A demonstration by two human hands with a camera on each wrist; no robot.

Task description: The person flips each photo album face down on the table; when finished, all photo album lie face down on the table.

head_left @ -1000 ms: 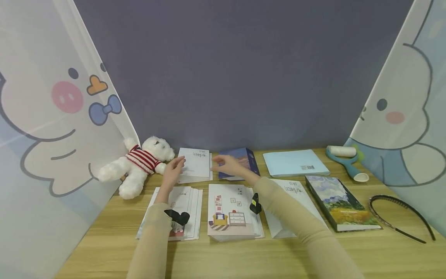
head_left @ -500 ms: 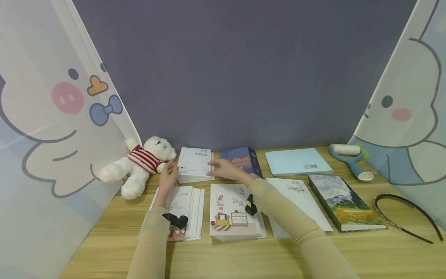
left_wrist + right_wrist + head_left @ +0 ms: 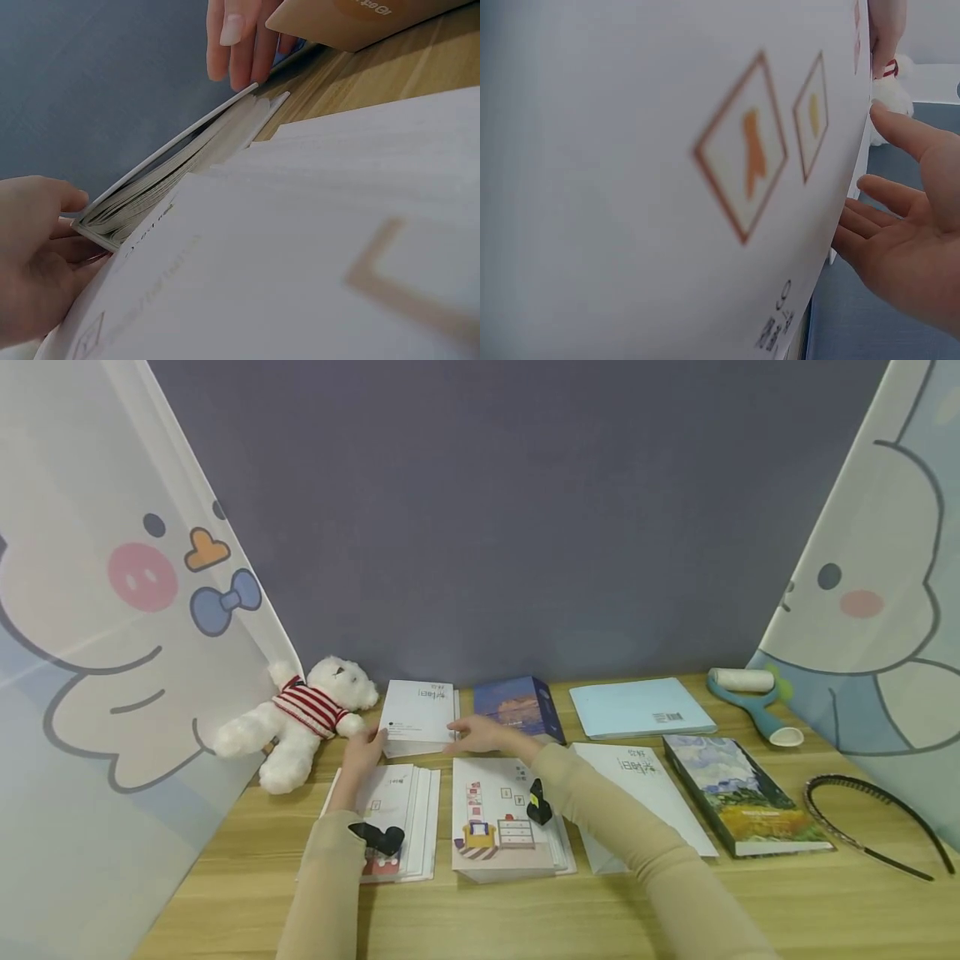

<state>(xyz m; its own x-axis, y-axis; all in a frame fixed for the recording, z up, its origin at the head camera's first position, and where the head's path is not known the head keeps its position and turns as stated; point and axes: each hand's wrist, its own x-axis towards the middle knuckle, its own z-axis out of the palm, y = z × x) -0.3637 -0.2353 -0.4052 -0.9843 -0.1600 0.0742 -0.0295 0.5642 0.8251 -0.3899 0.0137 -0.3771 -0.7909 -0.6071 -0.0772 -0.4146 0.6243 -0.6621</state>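
A white book (image 3: pixel 418 710) with printed characters lies at the back left. In the head view, my left hand (image 3: pixel 363 753) is at its lower left corner. The left wrist view shows the left thumb at the upper cover of this book (image 3: pixel 176 157) and fingers (image 3: pixel 71 247) by the spine, gripping that corner. My right hand (image 3: pixel 480 735) reaches the book's right edge. Its thumb and fingers are spread apart in the right wrist view, where the right hand (image 3: pixel 907 217) holds nothing visible. Whether the right fingertips touch the cover is hard to tell.
Stacks of white booklets (image 3: pixel 397 793) and illustrated booklets (image 3: pixel 502 814) lie in front, beside a white envelope-like booklet (image 3: pixel 652 793). Around them are a teddy bear (image 3: pixel 307 714), a dark blue book (image 3: pixel 513 706), a light blue folder (image 3: pixel 637 706), a painting-covered book (image 3: pixel 738 793), a lint roller (image 3: pixel 753 702) and a headband (image 3: pixel 870 785).
My left hand has come down to the white book's lower left corner and taken hold of it. The right hand has moved slightly left and down to its right edge.
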